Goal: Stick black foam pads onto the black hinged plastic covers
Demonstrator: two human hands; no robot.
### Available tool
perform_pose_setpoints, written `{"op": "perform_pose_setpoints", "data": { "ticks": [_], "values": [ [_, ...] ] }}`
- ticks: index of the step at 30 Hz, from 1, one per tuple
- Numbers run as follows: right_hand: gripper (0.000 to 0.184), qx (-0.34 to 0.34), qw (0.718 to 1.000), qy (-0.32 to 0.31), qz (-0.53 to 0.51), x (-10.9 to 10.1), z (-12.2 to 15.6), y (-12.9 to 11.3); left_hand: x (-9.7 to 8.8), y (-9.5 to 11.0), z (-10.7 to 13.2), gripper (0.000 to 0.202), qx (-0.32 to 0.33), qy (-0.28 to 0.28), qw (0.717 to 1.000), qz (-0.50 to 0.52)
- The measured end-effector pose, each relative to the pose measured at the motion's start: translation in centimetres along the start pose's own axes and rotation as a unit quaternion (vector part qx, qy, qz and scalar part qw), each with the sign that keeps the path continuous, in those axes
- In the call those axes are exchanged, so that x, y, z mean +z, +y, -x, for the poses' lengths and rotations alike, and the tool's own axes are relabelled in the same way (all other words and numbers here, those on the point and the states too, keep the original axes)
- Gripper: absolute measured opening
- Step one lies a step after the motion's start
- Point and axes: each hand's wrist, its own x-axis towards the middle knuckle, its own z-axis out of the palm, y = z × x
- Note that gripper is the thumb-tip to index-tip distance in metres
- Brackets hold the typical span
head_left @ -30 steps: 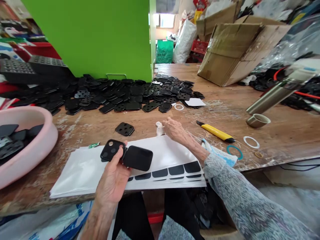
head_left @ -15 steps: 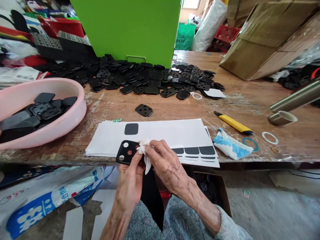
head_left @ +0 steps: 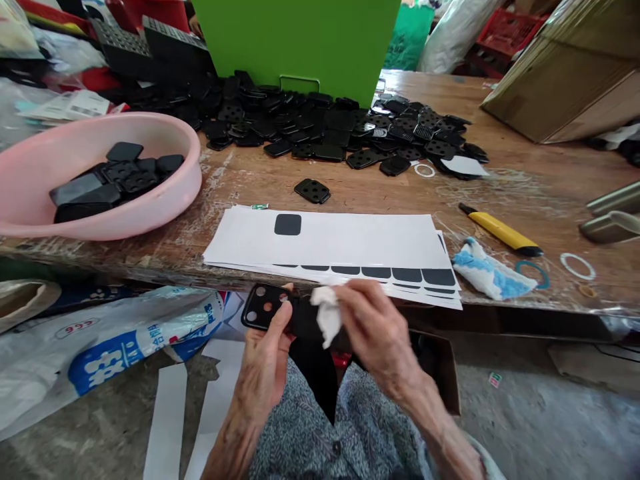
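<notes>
Your left hand (head_left: 267, 367) is clamped on an opened black plastic hinged case (head_left: 303, 317), thumb pressed near its half with round holes, held in front of the near edge of the scratched wooden table (head_left: 245, 177). Close beside, your right hand (head_left: 375, 327) pinches a crumpled white cloth (head_left: 327, 312) over the other, dark half; whether it touches is hard to tell. You appear to be wiping that half, which likely calls for a firm left grip and light, even strokes.
</notes>
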Motion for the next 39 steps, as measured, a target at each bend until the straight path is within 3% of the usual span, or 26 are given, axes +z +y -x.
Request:
{"op": "perform_pose_setpoints", "data": {
  "ticks": [2,4,11,14,17,20,23,27,29,33,36,39],
  "values": [
    [0.021,-0.059,0.997,-0.039,-0.013,1.1,-0.6,-1.4,-0.3,0.1,0.4,0.033,-0.009,-0.010,1.000,0.003],
    [0.019,-0.067,0.996,-0.050,-0.029,1.8,0.0,-1.5,-0.9,0.4,0.7,0.033,-0.001,-0.005,1.000,0.009],
    [0.011,0.130,0.989,-0.036,-0.066,0.7,7.3,4.4,-4.0,1.0,0.4,0.041,-0.019,0.028,0.999,0.020],
    [0.012,0.179,0.981,-0.024,-0.066,0.3,7.3,3.9,-4.6,0.2,0.3,0.040,-0.019,0.031,0.999,0.017],
    [0.011,0.149,0.986,-0.004,-0.071,1.3,5.1,1.0,-4.3,-0.6,0.6,0.038,-0.026,0.041,0.999,0.010],
    [0.016,0.034,0.997,-0.030,-0.066,3.4,3.0,-1.4,-3.8,-0.7,0.9,0.033,-0.030,0.049,0.998,0.011],
    [0.020,-0.034,0.995,-0.076,-0.049,4.7,3.3,-1.0,-4.1,-0.4,0.8,0.036,-0.026,0.046,0.998,0.019],
    [0.016,0.036,0.996,-0.067,-0.046,4.0,4.9,1.5,-5.2,-0.6,0.0,0.041,-0.004,0.054,0.998,0.011],
    [0.016,0.052,0.996,-0.053,-0.046,4.0,4.8,1.3,-5.2,-1.0,-0.3,0.035,0.008,0.058,0.998,-0.003],
    [0.022,-0.038,0.996,-0.065,-0.038,5.7,3.8,-1.0,-4.4,-1.3,-0.6,0.027,-0.010,0.055,0.998,0.003],
    [0.026,-0.084,0.992,-0.085,-0.031,6.4,4.9,-0.6,-4.3,-0.7,-0.8,0.035,-0.021,0.065,0.998,0.013],
    [0.027,0.012,0.998,-0.045,-0.045,5.5,7.1,1.4,-4.6,-0.3,-1.0,0.041,-0.013,0.056,0.998,0.007]
  ]
}}
